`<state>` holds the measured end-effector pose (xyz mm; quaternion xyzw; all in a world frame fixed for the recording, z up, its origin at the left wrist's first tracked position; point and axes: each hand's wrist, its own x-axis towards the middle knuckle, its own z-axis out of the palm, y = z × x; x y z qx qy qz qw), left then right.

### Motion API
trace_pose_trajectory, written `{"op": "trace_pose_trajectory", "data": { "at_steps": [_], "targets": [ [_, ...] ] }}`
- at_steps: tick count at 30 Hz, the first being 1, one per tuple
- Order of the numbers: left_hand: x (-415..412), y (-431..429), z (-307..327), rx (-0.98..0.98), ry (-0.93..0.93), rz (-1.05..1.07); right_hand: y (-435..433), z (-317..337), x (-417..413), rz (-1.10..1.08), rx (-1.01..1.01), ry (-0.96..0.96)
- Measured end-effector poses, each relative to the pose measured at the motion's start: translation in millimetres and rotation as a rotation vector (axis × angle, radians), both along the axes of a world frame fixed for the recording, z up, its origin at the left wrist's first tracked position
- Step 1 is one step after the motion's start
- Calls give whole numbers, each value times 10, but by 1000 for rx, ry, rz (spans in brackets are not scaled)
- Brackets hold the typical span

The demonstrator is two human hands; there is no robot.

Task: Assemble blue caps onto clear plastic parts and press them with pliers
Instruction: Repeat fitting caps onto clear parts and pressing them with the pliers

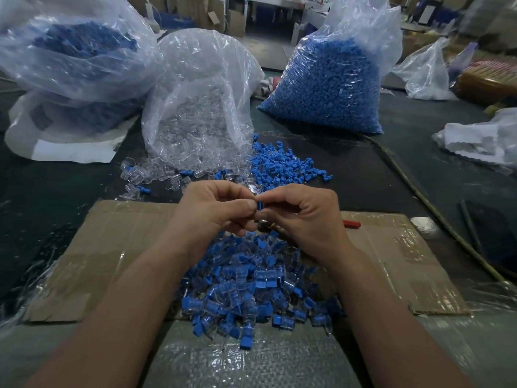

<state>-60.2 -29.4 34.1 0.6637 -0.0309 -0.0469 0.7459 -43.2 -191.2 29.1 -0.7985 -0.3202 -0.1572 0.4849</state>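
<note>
Blue cap upright, pinched between fingers of left hand and right hand. Loose caps scattered on surface beside spilled clear parts. Assembled pieces heaped on cardboard. Of the pliers, only a red handle tip shows.

clear-parts bag blocks ahead, assembled pile fills centre, bare cardboard both sides

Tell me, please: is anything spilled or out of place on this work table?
Clear plastic parts have spilled from the open clear bag onto the table, and a few blue caps lie mixed among them. It looks like a working supply, not an accident. Nothing looks damaged.
</note>
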Motion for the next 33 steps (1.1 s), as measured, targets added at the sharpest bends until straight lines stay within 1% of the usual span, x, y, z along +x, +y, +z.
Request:
{"op": "trace_pose_trajectory", "data": {
  "at_steps": [4, 12, 18, 20, 23, 24, 26, 29, 31, 33],
  "targets": [
    [2, 17, 6, -73, 38, -28, -12, -5, 9, -16, -33, -50],
    [-3, 22, 6, -63, 52, -46, -16, -6, 16, -18, -54, -87],
    [-5, -3, -2, -5, 21, -28, -18, 13, 6, -17, -94, -89],
    [-6, -5, -1, -6, 2, -16, -48, 43, 11, -62, -118, 16],
    [3, 12, -6, -14, -21, 24, -229, 93, 76, -238, -175, 252],
    [8, 19, -6, -19, -26, 39, -321, 95, 109, -299, -223, 301],
    [15, 29, -10, -21, -33, 62, -507, 93, 169, -378, -391, 403],
    [16, 35, -12, -17, -38, 71, -661, 71, 197, -367, -620, 597],
    [20, 38, -18, -22, -40, 73, -666, 80, 170, -315, -652, 708],
    [30, 38, -27, -27, -42, 81, -641, 90, 156, -269, -686, 751]
  ]
}}
